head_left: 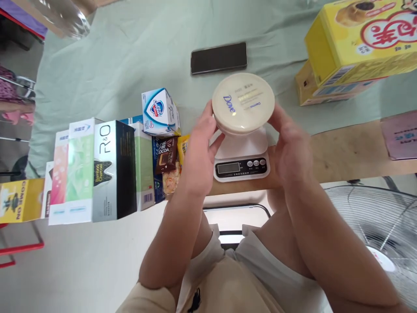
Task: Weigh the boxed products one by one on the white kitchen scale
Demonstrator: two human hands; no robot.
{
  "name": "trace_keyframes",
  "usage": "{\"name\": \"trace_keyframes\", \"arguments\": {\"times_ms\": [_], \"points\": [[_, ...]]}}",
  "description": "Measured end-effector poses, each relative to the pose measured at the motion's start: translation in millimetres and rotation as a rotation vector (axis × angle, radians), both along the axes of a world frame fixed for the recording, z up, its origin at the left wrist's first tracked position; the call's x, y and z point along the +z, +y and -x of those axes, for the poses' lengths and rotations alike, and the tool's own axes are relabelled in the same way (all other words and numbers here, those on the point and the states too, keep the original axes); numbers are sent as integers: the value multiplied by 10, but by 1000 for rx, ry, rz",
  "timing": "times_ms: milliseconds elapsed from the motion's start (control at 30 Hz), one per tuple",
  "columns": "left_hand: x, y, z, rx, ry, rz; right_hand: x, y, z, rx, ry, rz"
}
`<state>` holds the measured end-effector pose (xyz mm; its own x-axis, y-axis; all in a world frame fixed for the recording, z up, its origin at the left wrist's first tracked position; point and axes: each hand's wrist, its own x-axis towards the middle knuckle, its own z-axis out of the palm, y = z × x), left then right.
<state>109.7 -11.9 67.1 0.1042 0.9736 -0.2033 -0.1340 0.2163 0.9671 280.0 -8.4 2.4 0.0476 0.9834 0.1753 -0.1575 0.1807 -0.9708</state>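
Observation:
A round cream-coloured Dove tub (pixel 243 104) with its lid on is held between my two hands, over a white kitchen scale (pixel 241 167). My left hand (pixel 200 152) grips the tub's left side, thumb and fingers against its edge. On the opposite side, my right hand (pixel 289 143) has its fingers pressed to the rim. The tub covers the back of the scale's platform, and I cannot tell whether its underside touches it. The scale's dark display and buttons face me; no digits can be read.
Beyond the tub lies a black phone (pixel 219 58). To the left stand a Safeguard soap box (pixel 160 112), snack packets (pixel 167 154) and several upright cartons (pixel 80 169). Yellow boxes (pixel 345 56) are stacked at right, above a pink packet (pixel 400 135). A fan (pixel 374 226) stands below right.

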Motion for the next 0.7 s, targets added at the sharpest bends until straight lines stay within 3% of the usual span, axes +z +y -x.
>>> {"name": "trace_keyframes", "arguments": {"times_ms": [133, 267, 400, 533, 700], "points": [[-324, -81, 171, -155, 94, -120, -56, -52, -103, -10, -75, -22], [-493, -97, 194, -140, 110, -162, -55, -70, -94, 27, -72, 21], [-549, -110, 112, 54, 152, -188, -74, -73, -77, -17, -116, 67], [-611, -106, 132, 366, 295, -402, -148, -54, -158, -235, -204, 12], [-671, -53, 231, 350, 424, -570, -246, -32, -276, -380, -274, -9]]}}
